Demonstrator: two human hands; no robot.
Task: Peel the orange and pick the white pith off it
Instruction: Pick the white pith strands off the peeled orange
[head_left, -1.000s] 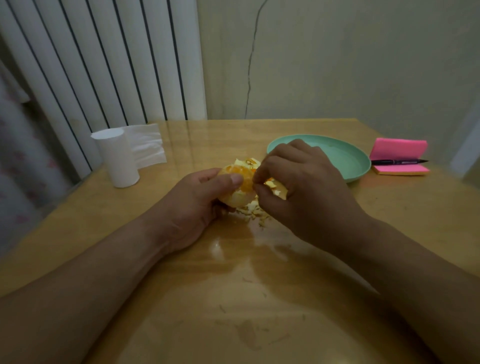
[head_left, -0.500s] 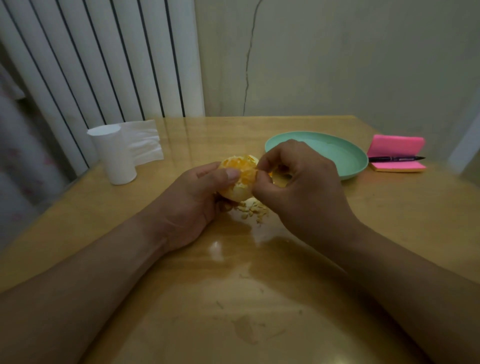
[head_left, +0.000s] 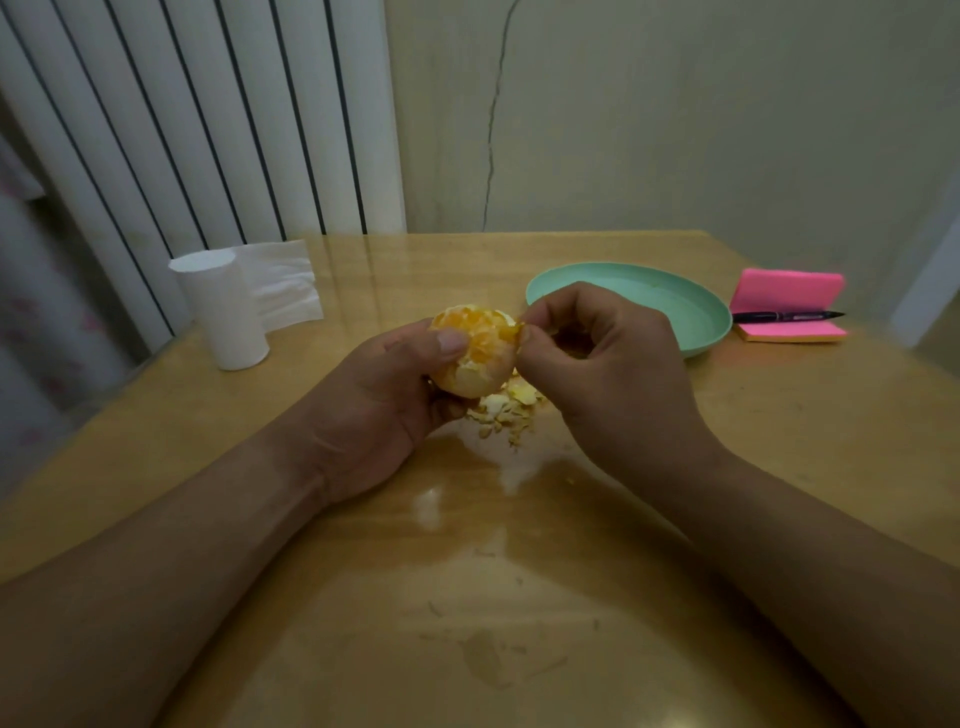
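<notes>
A partly peeled orange (head_left: 480, 353) shows bare orange flesh on top and pale pith lower down. My left hand (head_left: 384, 395) grips it from the left and below, thumb across its front. My right hand (head_left: 597, 364) is just to the right of the fruit, thumb and forefinger pinching a small bit of pith at the orange's upper right edge. A small heap of pith and peel scraps (head_left: 506, 408) lies on the table right under the orange.
A wooden table (head_left: 467, 597) carries a mint green plate (head_left: 696, 312) behind my right hand. A pink sticky-note pad (head_left: 789, 291) with a black pen (head_left: 784, 315) sits far right. A toilet paper roll (head_left: 223, 312) stands at the left, near a white radiator.
The orange has been lifted and turned a little, so more bare flesh faces up. My right hand's fingers shifted from the fruit's front to its upper right edge.
</notes>
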